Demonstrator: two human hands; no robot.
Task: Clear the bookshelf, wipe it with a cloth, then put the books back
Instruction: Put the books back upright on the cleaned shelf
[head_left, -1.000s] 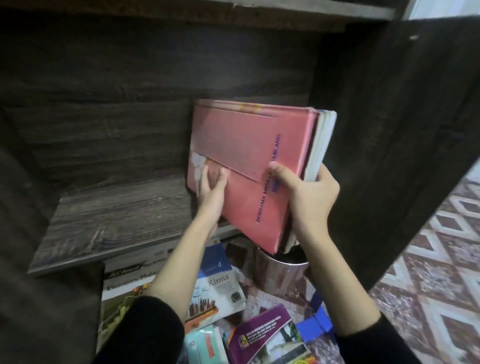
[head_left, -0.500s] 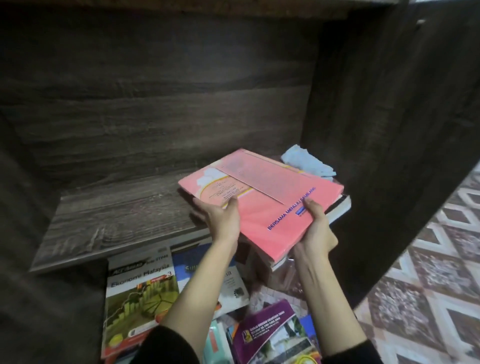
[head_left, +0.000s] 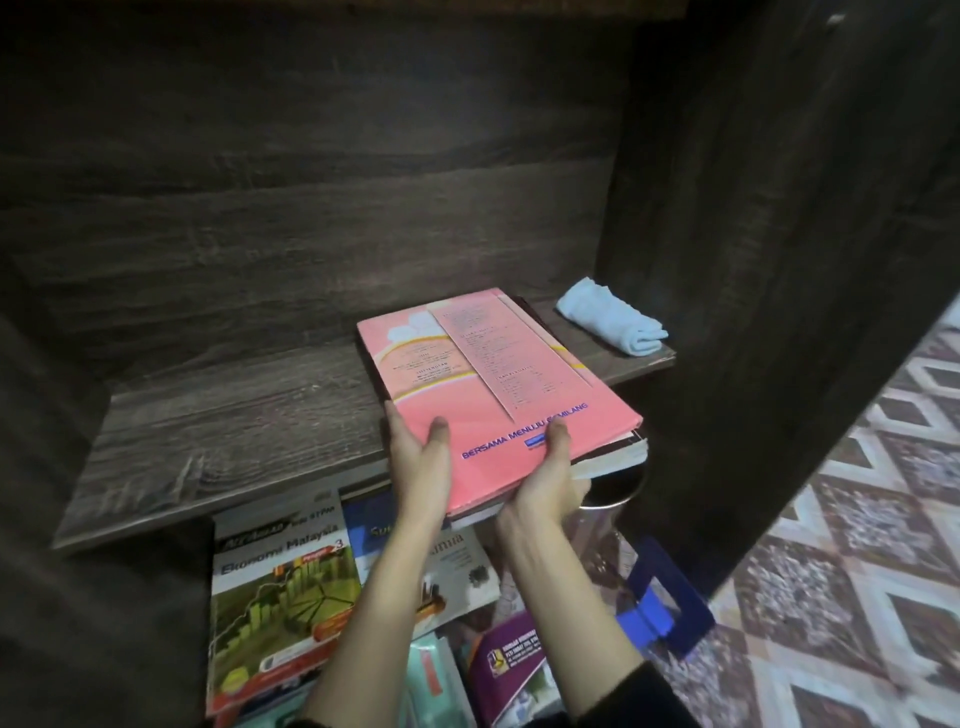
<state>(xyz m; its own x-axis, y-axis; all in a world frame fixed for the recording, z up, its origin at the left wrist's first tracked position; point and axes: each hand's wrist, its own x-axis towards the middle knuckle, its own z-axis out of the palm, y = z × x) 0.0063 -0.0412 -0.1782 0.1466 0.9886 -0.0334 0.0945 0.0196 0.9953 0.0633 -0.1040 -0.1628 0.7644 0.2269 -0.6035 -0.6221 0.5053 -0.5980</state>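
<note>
A stack of books topped by a pink softcover book (head_left: 493, 384) lies flat on the dark wood-grain shelf board (head_left: 234, 436) of a bookshelf compartment. Its long axis runs from the front edge toward the back panel, slanting left, and its near end overhangs the board. The left hand (head_left: 418, 462) grips the stack's near left edge, thumb on the cover. The right hand (head_left: 545, 483) grips the near corner, thumb across the printed title and fingers underneath. A folded light-blue cloth (head_left: 610, 325) shares the compartment, right of the stack and apart from it. Below the stack lie a green-covered economics textbook (head_left: 280, 597), a purple book (head_left: 511, 660), a blue bookend (head_left: 660, 603) and a shiny metal tin (head_left: 613, 499), whose contents are hidden.
</note>
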